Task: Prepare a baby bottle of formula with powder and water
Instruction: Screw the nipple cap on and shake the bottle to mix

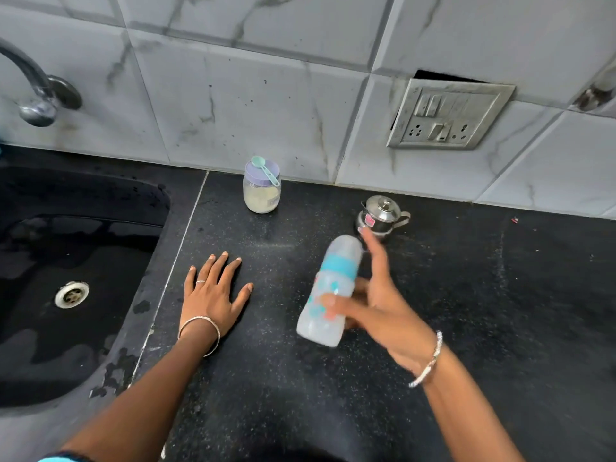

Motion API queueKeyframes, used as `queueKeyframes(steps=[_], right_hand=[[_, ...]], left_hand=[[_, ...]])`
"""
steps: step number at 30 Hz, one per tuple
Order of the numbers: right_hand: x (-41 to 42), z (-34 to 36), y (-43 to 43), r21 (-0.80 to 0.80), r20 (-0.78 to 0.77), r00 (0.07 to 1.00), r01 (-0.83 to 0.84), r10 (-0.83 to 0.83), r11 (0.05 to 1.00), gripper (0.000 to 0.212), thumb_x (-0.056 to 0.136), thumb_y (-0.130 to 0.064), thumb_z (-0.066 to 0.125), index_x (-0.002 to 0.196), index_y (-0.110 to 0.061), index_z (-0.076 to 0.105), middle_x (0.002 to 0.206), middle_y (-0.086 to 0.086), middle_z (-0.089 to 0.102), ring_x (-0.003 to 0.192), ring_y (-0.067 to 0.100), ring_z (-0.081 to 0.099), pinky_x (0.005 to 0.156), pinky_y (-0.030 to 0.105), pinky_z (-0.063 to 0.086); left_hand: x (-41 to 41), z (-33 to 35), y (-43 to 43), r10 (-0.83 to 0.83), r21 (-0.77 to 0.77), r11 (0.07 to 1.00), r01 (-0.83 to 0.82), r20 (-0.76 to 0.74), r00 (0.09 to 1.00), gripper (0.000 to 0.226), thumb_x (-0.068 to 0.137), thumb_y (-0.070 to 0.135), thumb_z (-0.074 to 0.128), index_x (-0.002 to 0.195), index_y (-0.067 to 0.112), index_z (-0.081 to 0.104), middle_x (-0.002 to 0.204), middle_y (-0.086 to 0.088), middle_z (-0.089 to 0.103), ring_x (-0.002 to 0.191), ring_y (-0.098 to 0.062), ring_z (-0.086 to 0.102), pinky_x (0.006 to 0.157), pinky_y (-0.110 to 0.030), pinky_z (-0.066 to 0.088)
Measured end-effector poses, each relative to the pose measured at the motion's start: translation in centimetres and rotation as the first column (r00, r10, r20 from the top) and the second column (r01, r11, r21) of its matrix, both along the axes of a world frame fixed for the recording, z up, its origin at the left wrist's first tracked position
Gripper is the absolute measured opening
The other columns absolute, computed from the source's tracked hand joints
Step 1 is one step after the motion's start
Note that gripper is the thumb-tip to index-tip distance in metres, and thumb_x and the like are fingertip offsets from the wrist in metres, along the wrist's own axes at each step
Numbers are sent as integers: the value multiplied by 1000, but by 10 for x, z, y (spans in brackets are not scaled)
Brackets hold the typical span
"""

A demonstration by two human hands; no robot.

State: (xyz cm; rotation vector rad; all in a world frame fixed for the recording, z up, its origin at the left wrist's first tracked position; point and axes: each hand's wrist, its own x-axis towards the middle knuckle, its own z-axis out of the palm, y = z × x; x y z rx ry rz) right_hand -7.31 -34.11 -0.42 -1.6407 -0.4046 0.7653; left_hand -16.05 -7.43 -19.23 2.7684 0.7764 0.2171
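The baby bottle (328, 291) is a frosted, translucent plastic one with a turquoise collar ring below a clear domed cap, and small turquoise and pink prints on its body. It looks empty, though motion blur softens the detail. It is tilted, cap leaning toward the back wall, near the middle of the black speckled table (466, 311). The right hand (376, 305) grips it around the lower body, thumb across the front and fingers (373, 248) spread behind; whether its base touches the table cannot be told.

The left hand (213, 291) lies flat on the table near the sink edge, palm down, fingers spread and released, holding nothing. It wears one ring and one bangle; the right wrist has one bracelet.

Near the back edge stands one glass jar of pale powder (261, 195) with a lilac lid, and one mint-green scoop (265, 170) lies across that lid. To the right, just beyond the bottle's cap, stands one small steel lidded pot (383, 213) with a handle. One black sink (76, 261) with a round drain takes up the left side, one tap (36, 91) above it. One switch-and-socket plate (446, 115) is set in the tiled wall.
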Motion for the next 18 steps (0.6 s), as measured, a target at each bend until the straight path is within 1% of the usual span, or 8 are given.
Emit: queueKeyframes(steps=[2, 4, 6, 8, 11, 13, 16, 18], right_hand=[[-3, -2, 0, -7, -23, 999, 31, -31, 999, 114, 82, -8, 81, 145, -69, 10, 119, 18, 71, 107, 26, 72, 92, 43, 60], [3, 0, 3, 117, -36, 972, 236, -234, 965, 110, 85, -5, 76, 146, -68, 8, 127, 14, 68, 112, 23, 70, 92, 46, 60], [6, 0, 4, 249, -65, 937, 350, -344, 903, 105, 89, -5, 70, 148, -64, 6, 135, 4, 62, 117, 19, 67, 85, 42, 62], [-1, 0, 3, 236, -50, 960, 280, -276, 931, 106, 90, -2, 69, 148, -64, 5, 134, 1, 60, 116, 18, 67, 82, 41, 62], [-14, 0, -2, 84, -74, 997, 33, -27, 996, 115, 85, 0, 75, 144, -71, 7, 131, 14, 62, 109, 22, 70, 79, 40, 62], [-9, 3, -4, 106, -58, 990, 130, -125, 986, 110, 85, -2, 74, 144, -70, 10, 138, 10, 57, 116, 25, 67, 76, 38, 61], [4, 6, -8, 296, -82, 912, 408, -402, 864, 100, 90, -10, 69, 148, -63, 8, 143, -3, 50, 126, 24, 61, 77, 40, 62], [2, 7, -10, 314, -68, 930, 364, -362, 877, 103, 84, -13, 72, 147, -64, 9, 141, -2, 51, 121, 20, 64, 79, 41, 62]], left_hand=[[0, 1, 0, 2, 0, 1000, -2, 3, 1000, 73, 94, 70, 18, 155, 32, 35, 166, 3, 30, 156, -21, 19, 127, -48, 6], [-1, 1, 0, 3, 4, 1000, -3, 2, 1000, 73, 94, 69, 18, 155, 33, 35, 166, 3, 30, 156, -21, 18, 127, -48, 5], [0, 0, 0, 4, 2, 1000, -4, 1, 1000, 73, 95, 69, 18, 155, 33, 35, 166, 3, 30, 156, -20, 18, 127, -47, 5], [-1, 0, 0, 2, 2, 1000, -2, 3, 1000, 72, 95, 69, 19, 155, 33, 36, 166, 3, 31, 156, -21, 19, 126, -48, 5], [-1, 1, 0, 0, -3, 1000, 0, 1, 1000, 71, 95, 68, 20, 154, 32, 36, 165, 3, 31, 156, -21, 20, 126, -48, 5], [-2, 0, 1, 1, -2, 1000, -1, 5, 1000, 72, 95, 68, 20, 154, 32, 37, 166, 3, 31, 156, -20, 20, 126, -48, 5], [-1, 0, 1, 0, -8, 1000, 0, 2, 1000, 72, 95, 68, 19, 154, 32, 37, 166, 3, 31, 156, -20, 19, 127, -48, 5], [-1, 0, 1, 2, -9, 1000, -1, 2, 1000, 72, 95, 69, 19, 154, 32, 36, 166, 3, 30, 156, -20, 19, 127, -47, 4]])
